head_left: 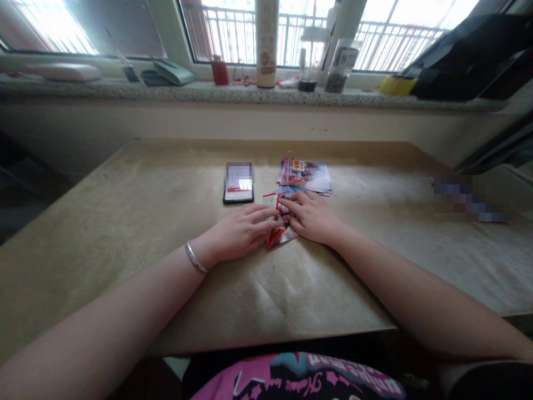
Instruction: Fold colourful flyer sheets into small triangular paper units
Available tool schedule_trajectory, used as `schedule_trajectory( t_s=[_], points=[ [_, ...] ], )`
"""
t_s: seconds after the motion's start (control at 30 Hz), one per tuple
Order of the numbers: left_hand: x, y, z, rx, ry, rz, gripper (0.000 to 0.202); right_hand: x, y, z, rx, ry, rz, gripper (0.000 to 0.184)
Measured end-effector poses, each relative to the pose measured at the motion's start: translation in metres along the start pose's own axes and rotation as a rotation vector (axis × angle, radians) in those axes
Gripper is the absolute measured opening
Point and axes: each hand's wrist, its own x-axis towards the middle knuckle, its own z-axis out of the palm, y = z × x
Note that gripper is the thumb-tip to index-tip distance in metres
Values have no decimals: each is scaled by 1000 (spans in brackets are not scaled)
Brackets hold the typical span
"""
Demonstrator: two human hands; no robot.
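Observation:
A colourful printed leaflet (287, 235) with a folded red-and-white edge lies flat on the table. My left hand (244, 230) rests on its left side, fingers stretched out over the fold. From the right, my right hand (312, 216) presses down on the leaflet with its fingers spread. Just beyond the hands is a stack of similar printed leaflets (310, 175), the top one bearing a yellow label. A smartphone (239, 191) with a lit screen sits beyond my left hand. The parts of the leaflet under my fingers are hidden.
The table (125, 222) has a yellowish cover and its near edge is close to my body. A blurred-out object (470, 200) lies at the right. Along the windowsill (233, 95) stand a red jar (220, 70), a tall bottle (266, 50) and clear containers.

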Motion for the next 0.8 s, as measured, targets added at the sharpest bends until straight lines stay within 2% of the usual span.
schedule_trajectory(
  t_s=[0.17, 0.4, 0.6, 0.8],
  points=[
    [0, 2, -5, 70, 15, -2, 38, -1, -2, 0, -37, 8, -26, 53],
    [-1, 2, -11, 128, 77, -32, 22, -3, 0, 0, -39, 23, -27, 49],
    [-3, 2, -8, 129, 39, -93, 28, -5, 1, -1, 19, 22, -60, 42],
    [-6, 1, -1, 72, -8, -131, 36, -6, 7, -2, 137, 28, -178, 35]
  ],
)
